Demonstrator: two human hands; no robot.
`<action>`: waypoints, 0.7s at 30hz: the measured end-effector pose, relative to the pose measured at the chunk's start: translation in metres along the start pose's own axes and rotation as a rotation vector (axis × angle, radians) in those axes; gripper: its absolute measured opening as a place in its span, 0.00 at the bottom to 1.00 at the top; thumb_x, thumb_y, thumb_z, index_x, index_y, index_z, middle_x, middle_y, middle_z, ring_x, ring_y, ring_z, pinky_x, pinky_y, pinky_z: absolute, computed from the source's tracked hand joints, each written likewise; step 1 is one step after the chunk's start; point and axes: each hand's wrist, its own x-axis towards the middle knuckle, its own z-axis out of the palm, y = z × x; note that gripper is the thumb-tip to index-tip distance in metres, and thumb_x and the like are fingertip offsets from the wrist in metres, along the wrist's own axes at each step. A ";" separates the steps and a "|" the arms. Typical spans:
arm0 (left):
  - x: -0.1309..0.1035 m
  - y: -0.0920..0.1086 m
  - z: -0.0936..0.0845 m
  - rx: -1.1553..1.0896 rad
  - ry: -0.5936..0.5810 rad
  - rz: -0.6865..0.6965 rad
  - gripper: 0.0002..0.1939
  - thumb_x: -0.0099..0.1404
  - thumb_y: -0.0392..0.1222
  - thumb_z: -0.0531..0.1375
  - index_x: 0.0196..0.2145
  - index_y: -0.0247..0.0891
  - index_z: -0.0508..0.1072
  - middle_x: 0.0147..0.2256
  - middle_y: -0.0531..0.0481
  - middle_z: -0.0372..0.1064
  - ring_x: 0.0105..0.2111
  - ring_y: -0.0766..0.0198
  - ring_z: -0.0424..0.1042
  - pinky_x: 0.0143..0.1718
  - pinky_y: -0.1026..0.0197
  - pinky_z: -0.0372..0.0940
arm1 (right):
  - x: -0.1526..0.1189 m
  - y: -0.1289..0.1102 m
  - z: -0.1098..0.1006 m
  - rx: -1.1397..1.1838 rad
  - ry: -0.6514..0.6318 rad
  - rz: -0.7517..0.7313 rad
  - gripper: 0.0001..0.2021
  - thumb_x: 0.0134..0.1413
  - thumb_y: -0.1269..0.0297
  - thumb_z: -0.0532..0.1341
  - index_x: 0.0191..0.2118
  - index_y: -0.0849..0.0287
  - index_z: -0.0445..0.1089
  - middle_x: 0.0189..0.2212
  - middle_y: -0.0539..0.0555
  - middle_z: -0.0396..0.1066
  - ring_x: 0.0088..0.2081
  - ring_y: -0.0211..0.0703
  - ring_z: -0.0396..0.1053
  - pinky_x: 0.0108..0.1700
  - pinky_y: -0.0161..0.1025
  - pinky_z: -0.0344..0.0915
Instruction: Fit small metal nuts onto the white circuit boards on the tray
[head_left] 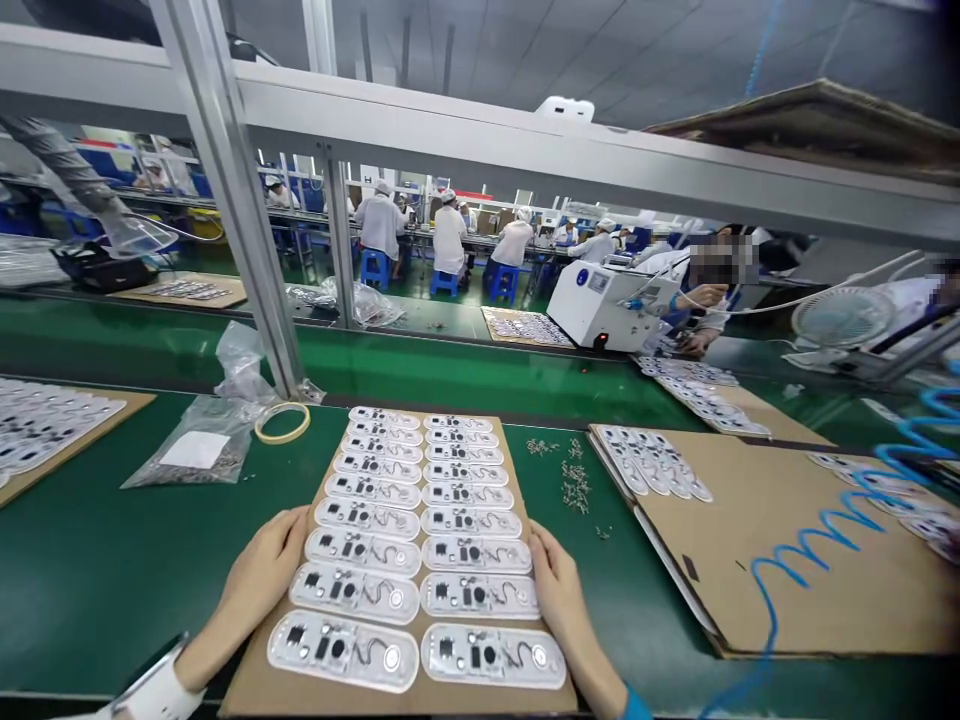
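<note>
Green bench [75, 560] ran under everything. Another board [795, 540] lay to the right, apart from the right hand [562, 590]. Main board [450, 700] sat flat-looking, between the 2 hands, long axis running away from the person; its near end came closer to the person than the hands did. Left hand [262, 565] was at the left long edge, right hand at the right one, both touching, so neither was clearly nearer. Hands sat a board's width apart, fingers part curled; can't tell if they closed underneath. Bag [202, 445] was past the left hand, beyond the board's left edge. White units [343, 650] filled 2 columns on the board, long axes crosswise, hand to hand. Tape [283, 437] lay by the bag, small parts [575, 485] right of the board.
</note>
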 end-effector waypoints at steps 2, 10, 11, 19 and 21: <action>0.005 0.001 0.000 0.044 -0.015 0.025 0.30 0.56 0.57 0.42 0.40 0.37 0.75 0.47 0.45 0.70 0.46 0.53 0.71 0.43 0.58 0.67 | 0.004 -0.002 -0.003 -0.032 -0.013 0.019 0.34 0.45 0.43 0.50 0.48 0.66 0.70 0.48 0.62 0.71 0.50 0.55 0.69 0.48 0.44 0.67; -0.002 0.008 -0.002 0.060 -0.083 0.108 0.30 0.58 0.59 0.41 0.42 0.39 0.73 0.45 0.46 0.71 0.45 0.59 0.72 0.46 0.61 0.68 | 0.008 0.008 -0.014 -0.146 -0.019 0.118 0.38 0.45 0.39 0.49 0.52 0.67 0.68 0.53 0.62 0.66 0.56 0.58 0.62 0.50 0.43 0.67; -0.003 0.009 0.000 0.053 -0.088 0.108 0.31 0.59 0.60 0.40 0.42 0.40 0.73 0.45 0.46 0.71 0.45 0.60 0.72 0.46 0.61 0.68 | 0.009 0.010 -0.015 -0.157 -0.012 0.141 0.38 0.47 0.38 0.48 0.53 0.66 0.67 0.54 0.61 0.65 0.56 0.58 0.62 0.49 0.42 0.67; 0.017 0.019 0.012 0.055 -0.113 0.114 0.29 0.62 0.57 0.37 0.43 0.40 0.70 0.44 0.45 0.68 0.45 0.59 0.69 0.47 0.58 0.64 | 0.040 0.022 -0.030 -0.219 -0.068 0.246 0.33 0.48 0.39 0.52 0.52 0.58 0.70 0.51 0.57 0.69 0.48 0.56 0.71 0.34 0.38 0.72; 0.022 0.022 0.010 0.078 -0.128 0.120 0.27 0.63 0.55 0.38 0.40 0.39 0.70 0.41 0.45 0.69 0.41 0.60 0.70 0.43 0.60 0.64 | 0.047 0.022 -0.031 -0.231 -0.070 0.247 0.30 0.47 0.40 0.54 0.49 0.56 0.72 0.48 0.57 0.71 0.44 0.56 0.73 0.30 0.38 0.71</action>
